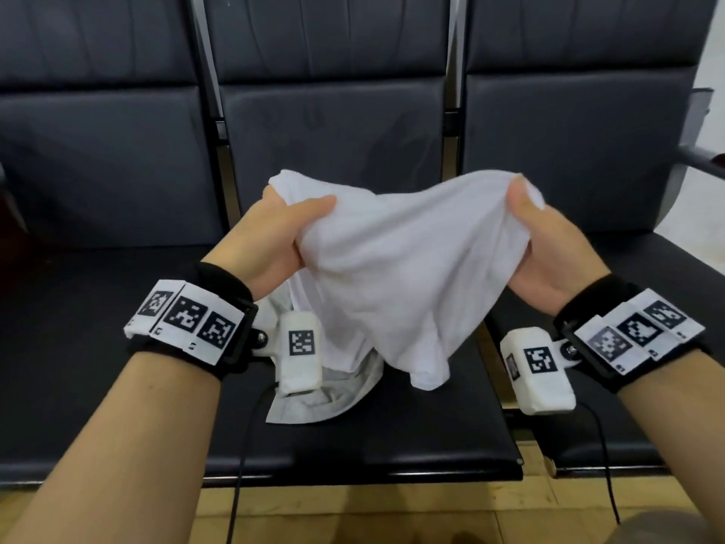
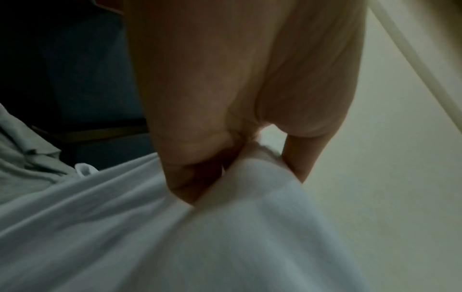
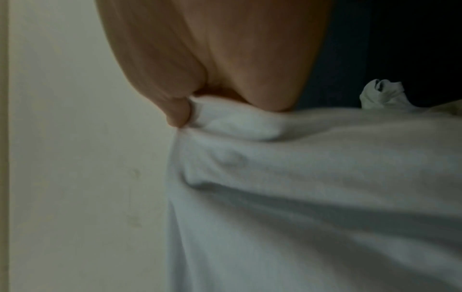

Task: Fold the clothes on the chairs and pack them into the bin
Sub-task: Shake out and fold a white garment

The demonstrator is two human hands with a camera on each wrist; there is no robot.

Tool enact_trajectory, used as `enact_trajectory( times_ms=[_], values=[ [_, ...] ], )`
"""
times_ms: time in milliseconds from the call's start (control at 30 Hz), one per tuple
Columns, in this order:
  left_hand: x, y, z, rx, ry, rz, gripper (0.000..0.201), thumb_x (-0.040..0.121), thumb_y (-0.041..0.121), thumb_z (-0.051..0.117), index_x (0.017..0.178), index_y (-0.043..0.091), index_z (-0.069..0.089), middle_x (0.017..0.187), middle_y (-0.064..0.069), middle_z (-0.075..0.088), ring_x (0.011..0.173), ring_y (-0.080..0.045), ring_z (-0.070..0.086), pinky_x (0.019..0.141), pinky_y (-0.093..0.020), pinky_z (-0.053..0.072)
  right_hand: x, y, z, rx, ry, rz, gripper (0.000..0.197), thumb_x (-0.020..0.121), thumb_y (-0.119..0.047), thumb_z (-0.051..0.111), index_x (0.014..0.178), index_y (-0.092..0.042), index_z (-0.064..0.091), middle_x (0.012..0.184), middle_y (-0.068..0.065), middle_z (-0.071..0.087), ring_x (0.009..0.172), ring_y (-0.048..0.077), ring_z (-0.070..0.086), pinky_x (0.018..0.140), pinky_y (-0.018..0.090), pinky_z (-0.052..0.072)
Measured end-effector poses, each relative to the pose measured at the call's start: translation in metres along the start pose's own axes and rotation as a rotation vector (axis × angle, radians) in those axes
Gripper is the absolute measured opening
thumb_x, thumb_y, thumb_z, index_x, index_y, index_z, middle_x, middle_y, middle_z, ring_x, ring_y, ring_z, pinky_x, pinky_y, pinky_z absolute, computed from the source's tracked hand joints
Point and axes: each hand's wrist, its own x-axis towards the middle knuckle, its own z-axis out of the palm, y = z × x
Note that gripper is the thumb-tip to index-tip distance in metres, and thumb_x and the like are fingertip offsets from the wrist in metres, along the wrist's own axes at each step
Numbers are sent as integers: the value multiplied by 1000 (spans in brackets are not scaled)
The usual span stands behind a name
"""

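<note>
Step in hand: lifting and sorting out one garment before any fold is made; I judge the task to be at an early stage, since the cloth is still bunched and no bin shows in any view.
White garment (image 1: 392, 276): held up in the centre of the head view, stretched loosely between both hands, its lower part drooping toward the seat of the middle chair (image 1: 412, 433).
Left hand (image 1: 282, 233): left of centre in the frame, fingers curled into a gathered edge of the white garment with the thumb laid over the top; the left wrist view shows cloth pinched between thumb and fingers.
Right hand (image 1: 549, 245): right of centre, clamped on the opposite gathered edge, thumb on top; the right wrist view shows the fingers closed over a rolled hem.
Grey garment (image 1: 314, 402): lower centre of the frame, lying crumpled on the middle chair seat beneath the white one, partly hidden by the left wrist camera.
Other chairs: dark seats at the left and right of the frame, nothing on what shows of them.
Next move, as I judge it: find the shoulders or hem, spread the hands apart to open the cloth flat, then lay it down to fold.
Caution: the hanging end sits close to the grey garment and could drag it.
</note>
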Motion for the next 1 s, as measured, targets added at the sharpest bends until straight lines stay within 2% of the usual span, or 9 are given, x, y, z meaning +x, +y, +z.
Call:
enact_trajectory(
  times_ms=[133, 233, 367, 567, 667, 733, 867, 933, 1000],
  values=[
    [-2, 9, -22, -65, 92, 56, 42, 99, 14, 63, 139, -1, 58, 131, -14, 70, 125, -28, 66, 105, -40, 54, 4, -18, -8, 184, 48, -103, 53, 107, -45, 48, 147, -12, 51, 143, 8, 62, 133, 24, 59, 114, 42, 44],
    [-3, 16, -30, -123, 157, 64, 41, 101, 16, 61, 138, -2, 58, 131, -16, 70, 117, -25, 70, 88, -35, 61, 5, -24, -15, 214, 99, -117, 48, 105, -42, 54, 141, -11, 58, 142, 10, 63, 133, 27, 59, 116, 44, 42],
    [-7, 11, -27, -75, 132, -108, 27, 105, 22, 56, 125, 6, 64, 129, -17, 70, 103, -23, 76, 81, -36, 63, 0, -24, -14, 208, 27, -153, 35, 107, -29, 47, 126, -6, 65, 134, 15, 65, 134, 31, 57, 117, 44, 40],
    [-3, 10, -30, -305, 116, -72, 36, 110, 38, 41, 115, 19, 71, 117, -5, 75, 109, -22, 73, 84, -41, 62, 1, -32, -14, 390, 18, -116, 61, 108, -39, 37, 156, -1, 35, 161, 22, 36, 147, 37, 41, 124, 49, 28],
    [-3, 3, -23, -245, 57, -174, 31, 110, 37, 42, 111, 12, 62, 126, -13, 72, 113, -28, 73, 91, -43, 61, 0, -13, -14, 265, 33, 36, 48, 108, -41, 41, 123, -11, 75, 127, 14, 71, 122, 28, 66, 108, 44, 44],
    [-2, 11, -21, -323, 73, -46, 24, 108, 32, 47, 104, 11, 60, 124, -10, 72, 121, -29, 68, 102, -46, 55, -2, -16, -14, 239, 69, 12, 47, 107, -30, 39, 93, -11, 81, 107, 10, 74, 108, 24, 71, 101, 38, 48],
    [-1, 17, -29, -498, 88, 76, 39, 102, 36, 57, 131, 10, 61, 141, -9, 63, 133, -28, 60, 108, -44, 50, -2, -29, -20, 561, -55, -53, 69, 107, -54, 33, 136, 3, 60, 147, 22, 53, 142, 37, 47, 120, 49, 33],
    [-3, 10, -23, -466, 43, -23, 52, 103, 44, 54, 142, 10, 58, 144, -9, 63, 131, -25, 62, 105, -38, 53, -5, -18, -21, 507, -92, 66, 87, 100, -73, 33, 137, 1, 62, 148, 21, 55, 138, 39, 52, 116, 52, 40],
    [-7, 3, -9, -361, 0, -131, 43, 103, 42, 54, 127, 8, 67, 125, -8, 73, 116, -20, 71, 97, -33, 58, -7, 0, -22, 314, -9, 217, 82, 99, -72, 37, 127, -2, 70, 138, 18, 64, 125, 35, 64, 110, 48, 46]
  ],
)
